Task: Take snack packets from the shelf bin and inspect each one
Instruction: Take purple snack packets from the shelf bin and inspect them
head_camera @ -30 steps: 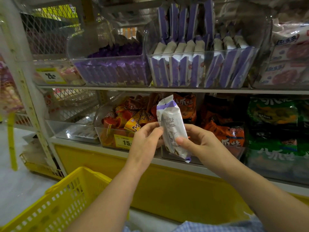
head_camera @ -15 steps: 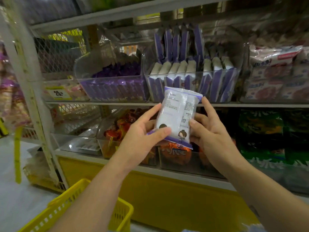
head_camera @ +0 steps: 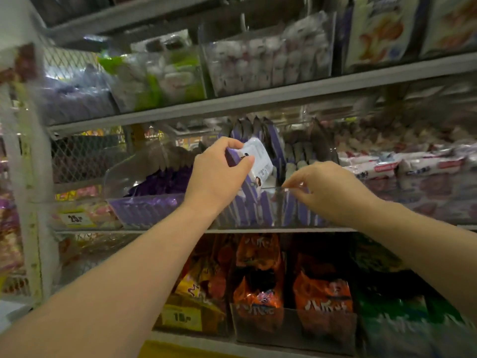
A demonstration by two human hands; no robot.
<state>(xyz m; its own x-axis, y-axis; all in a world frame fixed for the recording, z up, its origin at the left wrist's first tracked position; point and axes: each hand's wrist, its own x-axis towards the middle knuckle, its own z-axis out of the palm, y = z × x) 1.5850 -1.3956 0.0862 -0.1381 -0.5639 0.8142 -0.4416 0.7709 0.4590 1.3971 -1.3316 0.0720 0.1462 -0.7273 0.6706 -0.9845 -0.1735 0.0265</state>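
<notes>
A white and purple snack packet (head_camera: 259,157) is tilted over the clear shelf bin (head_camera: 271,210), which is full of upright purple and white packets. My left hand (head_camera: 219,174) grips the packet by its lower left edge, thumb on its face. My right hand (head_camera: 327,189) hovers at the bin's front rim just right of the packet, fingers loosely curled, thumb and forefinger near each other, holding nothing that I can see.
A second clear bin (head_camera: 144,210) of purple packets stands to the left, above a yellow price tag (head_camera: 74,218). Orange snack bags (head_camera: 260,280) fill the shelf below, green bags (head_camera: 402,313) to their right. White pink-striped packs (head_camera: 402,164) lie at the right.
The view has tilted upward. My left hand has carried the packet up from chest height to the purple bin, and my right hand has let go of it.
</notes>
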